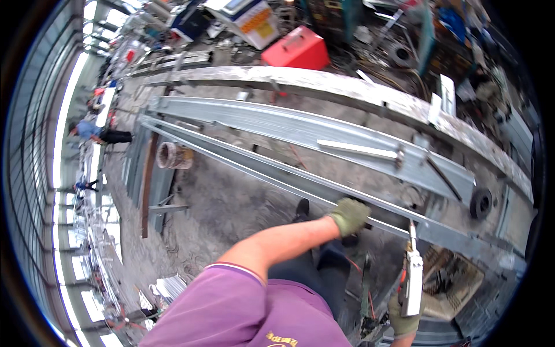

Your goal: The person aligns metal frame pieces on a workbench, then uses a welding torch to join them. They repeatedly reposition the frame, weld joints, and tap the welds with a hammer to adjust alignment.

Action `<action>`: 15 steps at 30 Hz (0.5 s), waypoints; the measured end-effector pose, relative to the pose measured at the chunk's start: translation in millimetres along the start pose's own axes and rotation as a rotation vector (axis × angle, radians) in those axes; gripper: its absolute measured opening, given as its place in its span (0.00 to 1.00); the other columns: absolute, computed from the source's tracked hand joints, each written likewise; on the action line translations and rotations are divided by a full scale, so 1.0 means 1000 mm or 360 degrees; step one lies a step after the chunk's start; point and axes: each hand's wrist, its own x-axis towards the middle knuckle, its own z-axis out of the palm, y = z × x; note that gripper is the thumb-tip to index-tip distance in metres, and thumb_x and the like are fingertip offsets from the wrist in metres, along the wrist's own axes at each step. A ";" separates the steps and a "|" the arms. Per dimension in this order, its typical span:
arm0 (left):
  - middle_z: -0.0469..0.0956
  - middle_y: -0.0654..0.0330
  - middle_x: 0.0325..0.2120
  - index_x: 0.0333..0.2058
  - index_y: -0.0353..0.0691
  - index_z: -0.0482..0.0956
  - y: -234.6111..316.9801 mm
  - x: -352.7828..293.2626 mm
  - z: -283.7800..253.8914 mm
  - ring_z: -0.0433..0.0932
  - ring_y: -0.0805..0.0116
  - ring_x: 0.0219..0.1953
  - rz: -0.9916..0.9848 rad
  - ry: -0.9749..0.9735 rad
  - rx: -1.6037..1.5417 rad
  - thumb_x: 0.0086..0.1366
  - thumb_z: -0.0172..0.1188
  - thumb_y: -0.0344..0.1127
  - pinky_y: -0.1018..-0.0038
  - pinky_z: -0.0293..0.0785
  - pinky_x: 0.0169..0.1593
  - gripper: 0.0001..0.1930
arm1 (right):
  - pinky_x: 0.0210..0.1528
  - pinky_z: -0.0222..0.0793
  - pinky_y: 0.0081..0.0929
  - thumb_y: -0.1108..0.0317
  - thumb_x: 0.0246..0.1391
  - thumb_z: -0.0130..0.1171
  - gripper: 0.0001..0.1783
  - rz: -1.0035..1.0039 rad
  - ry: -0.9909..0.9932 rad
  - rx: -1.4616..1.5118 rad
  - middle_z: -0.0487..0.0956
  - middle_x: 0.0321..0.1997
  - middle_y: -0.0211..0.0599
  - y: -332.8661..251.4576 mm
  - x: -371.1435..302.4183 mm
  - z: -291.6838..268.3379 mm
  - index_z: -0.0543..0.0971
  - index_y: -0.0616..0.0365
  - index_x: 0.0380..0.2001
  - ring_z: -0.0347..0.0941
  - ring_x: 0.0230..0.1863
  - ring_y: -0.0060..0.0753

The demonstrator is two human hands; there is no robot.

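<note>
A long grey steel channel (277,172) runs across the middle, its open side facing up. My left hand (350,217), in a green work glove, is closed at the channel's near edge. What its fingers hold is hidden; a small dark piece shows just beside them. My gloved right hand (400,319) grips a white gun-shaped tool (413,280) at the lower right. The tool's thin metal nozzle points away from me, and its tip appears to meet the channel's near side. Behind lies a wider steel beam (260,118) with a loose bright metal strip (355,149) on it.
A pale long beam (341,82) crosses behind, with a red toolbox (296,49) beyond. A black ring (481,203) sits at the right, a crate (462,289) below it. A bucket (173,155) and stacked steel (134,168) stand left. A person (95,132) is far left.
</note>
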 end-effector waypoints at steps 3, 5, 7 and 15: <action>0.90 0.50 0.34 0.37 0.45 0.89 0.006 0.008 0.005 0.91 0.49 0.39 0.0025 0.0051 0.0016 0.66 0.62 0.40 0.51 0.85 0.40 0.09 | 0.42 0.79 0.34 0.71 0.62 0.71 0.17 0.0072 0.0103 0.0072 0.84 0.39 0.35 0.002 -0.005 0.028 0.83 0.62 0.53 0.81 0.38 0.31; 0.91 0.54 0.35 0.38 0.47 0.91 0.002 0.011 0.023 0.92 0.53 0.39 -0.0068 0.0033 0.0041 0.67 0.65 0.46 0.53 0.85 0.40 0.12 | 0.42 0.79 0.34 0.71 0.62 0.71 0.17 0.0094 0.0066 0.0052 0.84 0.39 0.35 -0.016 0.005 0.044 0.83 0.62 0.52 0.82 0.38 0.31; 0.91 0.55 0.34 0.37 0.48 0.91 -0.001 0.012 0.040 0.91 0.55 0.36 -0.0016 0.0157 0.0040 0.68 0.61 0.43 0.54 0.84 0.36 0.11 | 0.41 0.79 0.34 0.71 0.61 0.71 0.16 0.0118 0.0044 0.0001 0.84 0.38 0.35 -0.039 0.017 0.061 0.83 0.61 0.52 0.82 0.37 0.32; 0.88 0.54 0.47 0.45 0.45 0.90 -0.103 -0.045 -0.029 0.87 0.53 0.50 0.0035 0.0023 -0.0184 0.62 0.70 0.54 0.56 0.80 0.53 0.21 | 0.40 0.79 0.36 0.69 0.59 0.71 0.16 0.0047 -0.0030 -0.0122 0.85 0.36 0.35 -0.141 0.098 0.145 0.83 0.60 0.49 0.83 0.36 0.34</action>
